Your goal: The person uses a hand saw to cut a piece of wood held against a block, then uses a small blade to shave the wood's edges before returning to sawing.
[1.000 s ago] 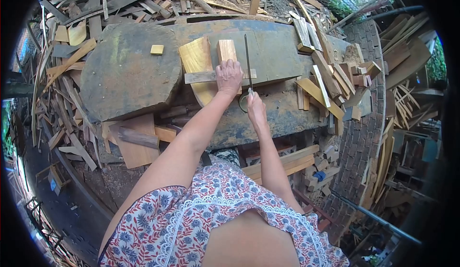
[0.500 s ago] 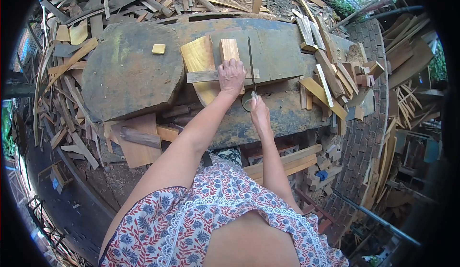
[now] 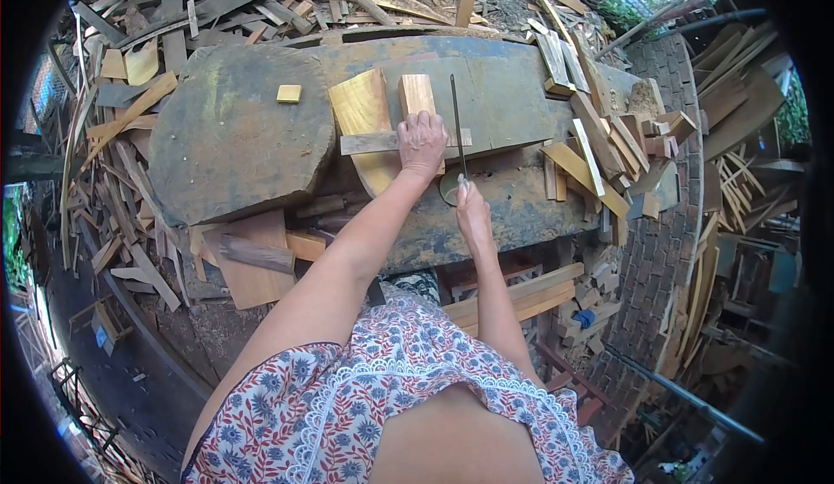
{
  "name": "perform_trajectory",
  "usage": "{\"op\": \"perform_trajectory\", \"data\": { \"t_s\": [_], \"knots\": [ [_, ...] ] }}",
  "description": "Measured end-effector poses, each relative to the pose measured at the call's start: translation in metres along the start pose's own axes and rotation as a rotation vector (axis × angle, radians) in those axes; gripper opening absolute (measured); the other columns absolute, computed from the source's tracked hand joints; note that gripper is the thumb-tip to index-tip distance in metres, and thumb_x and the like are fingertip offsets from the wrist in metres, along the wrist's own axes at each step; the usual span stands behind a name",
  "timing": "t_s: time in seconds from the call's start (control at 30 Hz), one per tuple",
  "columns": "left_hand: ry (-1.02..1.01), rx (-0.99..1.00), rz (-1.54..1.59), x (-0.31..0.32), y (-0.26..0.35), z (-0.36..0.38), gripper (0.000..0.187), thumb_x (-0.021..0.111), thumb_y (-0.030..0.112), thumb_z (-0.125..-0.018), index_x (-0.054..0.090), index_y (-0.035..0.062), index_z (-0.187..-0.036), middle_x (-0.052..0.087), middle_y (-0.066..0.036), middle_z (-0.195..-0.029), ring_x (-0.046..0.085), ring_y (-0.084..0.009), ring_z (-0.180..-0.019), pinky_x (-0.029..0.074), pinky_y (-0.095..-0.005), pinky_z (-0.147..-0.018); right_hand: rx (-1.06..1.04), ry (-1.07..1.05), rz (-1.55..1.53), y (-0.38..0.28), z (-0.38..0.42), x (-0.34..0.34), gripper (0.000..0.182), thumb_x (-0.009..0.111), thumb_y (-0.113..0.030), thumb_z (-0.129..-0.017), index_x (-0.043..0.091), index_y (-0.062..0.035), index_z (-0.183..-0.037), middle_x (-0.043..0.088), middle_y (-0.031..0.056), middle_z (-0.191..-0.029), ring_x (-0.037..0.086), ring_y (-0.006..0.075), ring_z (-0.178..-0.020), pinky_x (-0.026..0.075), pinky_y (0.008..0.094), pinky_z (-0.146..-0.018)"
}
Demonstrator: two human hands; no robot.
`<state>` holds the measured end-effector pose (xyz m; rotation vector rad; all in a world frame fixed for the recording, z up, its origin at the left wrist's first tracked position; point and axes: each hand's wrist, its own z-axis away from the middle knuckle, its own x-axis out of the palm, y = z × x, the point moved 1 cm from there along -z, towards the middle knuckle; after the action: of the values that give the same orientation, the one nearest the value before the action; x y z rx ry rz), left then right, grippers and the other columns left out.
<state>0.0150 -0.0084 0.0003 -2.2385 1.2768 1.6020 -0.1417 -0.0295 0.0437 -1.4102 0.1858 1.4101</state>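
Note:
My left hand [image 3: 422,143] presses down on a reddish-brown wooden block [image 3: 417,95], its fingers curled over the near part of it. Under that hand a thin grey strip of wood [image 3: 368,142] lies crosswise, its right end reaching the blade. My right hand [image 3: 473,215] is closed round the handle of a narrow, dark saw [image 3: 458,119], whose blade points away from me just right of the block. Left of the block lies a yellowish board [image 3: 360,106]. The handle is mostly hidden by my fingers.
A thick slab [image 3: 239,128] covers the left of the workbench [image 3: 521,197], with a small yellow block [image 3: 289,94] on it. Cut wood pieces [image 3: 599,149] are piled at the right. Scrap wood surrounds the bench, and a brick path [image 3: 647,215] runs along the right.
My right hand and the saw have moved slightly toward me. My left hand stays on the block, and the view has shifted a little.

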Motion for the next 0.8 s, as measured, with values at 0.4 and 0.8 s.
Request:
{"op": "perform_trajectory", "data": {
  "t_s": [0.4, 0.8],
  "knots": [
    [0.031, 0.017, -0.016, -0.001, 0.000, -0.002, 0.011, 0.059, 0.022, -0.075, 0.054, 0.0117, -0.078, 0.050, -0.007, -0.081, 0.050, -0.0245, -0.082, 0.039, -0.0386, -0.070, 0.070, -0.037, 0.003, 0.003, 0.014, -0.004, 0.035, 0.038, -0.032, -0.097, 0.054, -0.0005, -0.100, 0.060, 0.0293, -0.091, 0.056, 0.0488, -0.091, 0.043, 0.0520, -0.075],
    [-0.001, 0.022, -0.024, -0.004, 0.002, 0.000, 0.013, 0.059, 0.023, -0.076, 0.054, 0.0118, -0.080, 0.050, -0.007, -0.082, 0.050, -0.0244, -0.083, 0.039, -0.0381, -0.071, -0.018, -0.013, -0.054, -0.011, -0.024, 0.001, 0.035, 0.038, -0.032, -0.098, 0.053, -0.0007, -0.097, 0.060, 0.0280, -0.090, 0.056, 0.0474, -0.089, 0.043, 0.0516, -0.073]
  ]
}}
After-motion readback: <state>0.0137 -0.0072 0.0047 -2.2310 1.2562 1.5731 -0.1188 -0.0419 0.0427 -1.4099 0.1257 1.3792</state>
